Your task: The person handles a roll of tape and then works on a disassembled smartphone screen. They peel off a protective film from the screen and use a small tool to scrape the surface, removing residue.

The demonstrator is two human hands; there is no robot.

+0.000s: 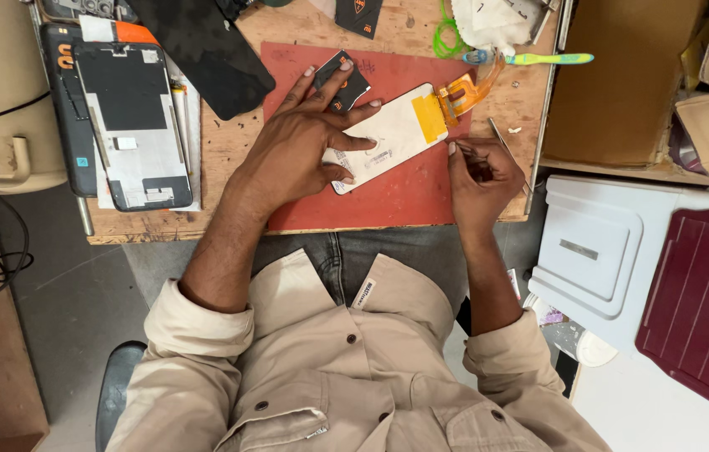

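A detached phone screen panel (388, 138) lies face down on a red mat (404, 197), its long axis running from lower left to upper right, orange flex cable (459, 94) at the upper-right end. The left hand (304, 142) presses flat and spread on its pale back; the right hand (482, 176) pinches thin metal tweezers (509, 155) at its edge

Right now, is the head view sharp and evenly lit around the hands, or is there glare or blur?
Head view: sharp and evenly lit; left hand throws only a soft shadow on the red mat; no glare on the white panel; right hand crisp; edges bend slightly, wide-angle.
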